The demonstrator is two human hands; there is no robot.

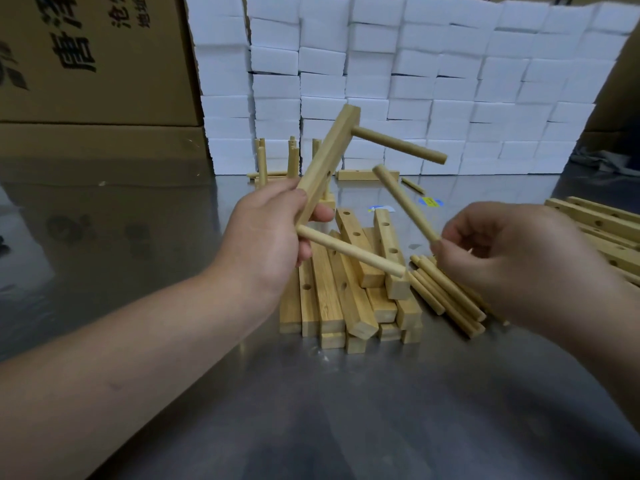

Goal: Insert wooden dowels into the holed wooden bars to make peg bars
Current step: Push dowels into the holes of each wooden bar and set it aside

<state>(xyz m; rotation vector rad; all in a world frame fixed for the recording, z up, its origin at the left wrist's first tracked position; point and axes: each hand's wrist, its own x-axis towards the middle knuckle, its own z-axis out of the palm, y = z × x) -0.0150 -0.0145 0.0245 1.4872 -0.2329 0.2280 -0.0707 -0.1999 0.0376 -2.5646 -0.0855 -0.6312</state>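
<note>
Holding the bar (pixel 325 161) tilted above the pile (pixel 332 306) in the left hand (pixel 266 237), two pegs (pixel 398 145) already in, and pinching a dowel (pixel 405 206) by its end in the right hand (pixel 512 258), best kept square to the free hole before pushing.

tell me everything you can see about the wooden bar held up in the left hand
The bar is a pale, square-section length of wood, held in the air and tilted, top end up and to the right. The left hand grips its lower end. Two round pegs are seated in it: the upper dowel near the top and the lower dowel near the bottom, both sticking out rightward. The stretch between carries none. The loose dowel in the right hand is close but apart.
</note>
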